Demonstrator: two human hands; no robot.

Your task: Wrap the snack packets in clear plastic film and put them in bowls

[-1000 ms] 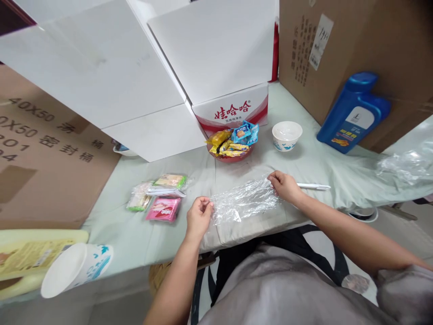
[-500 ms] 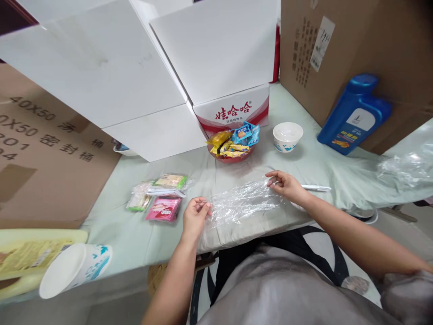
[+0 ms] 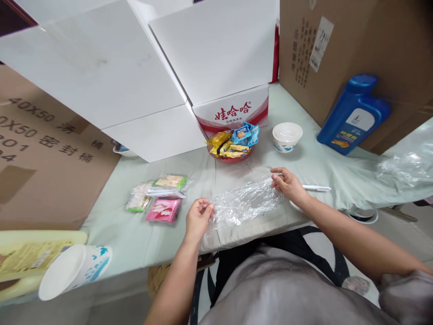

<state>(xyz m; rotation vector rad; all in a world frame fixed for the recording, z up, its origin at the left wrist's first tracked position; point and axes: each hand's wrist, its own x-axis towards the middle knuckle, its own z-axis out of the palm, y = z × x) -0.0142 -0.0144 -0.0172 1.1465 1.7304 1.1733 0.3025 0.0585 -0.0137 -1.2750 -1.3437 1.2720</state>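
Observation:
A crinkled clear plastic bag [image 3: 243,203] stretches between my two hands, just above the cloth near the table's front edge. My left hand [image 3: 198,217] pinches its left end between thumb and fingers. At the right end, the fingers of my right hand [image 3: 287,184] are closed on the plastic. A white pen [image 3: 316,188] lies beside my right wrist. Left of my left hand are a pink packet [image 3: 163,210] and several clear-wrapped packets [image 3: 169,181]. Beyond the plastic stands a red bowl [image 3: 233,158] heaped with yellow and blue snack packets [image 3: 241,134].
A white paper bowl [image 3: 287,135] and a tilted blue bottle [image 3: 353,115] stand at the right. White boxes [image 3: 216,54] and brown cartons [image 3: 43,153] line the back and sides. A paper cup [image 3: 74,271] lies by a yellow jug [image 3: 37,257] at front left.
Both hands have shifted slightly to the right with the plastic between them. The other things stay where they were.

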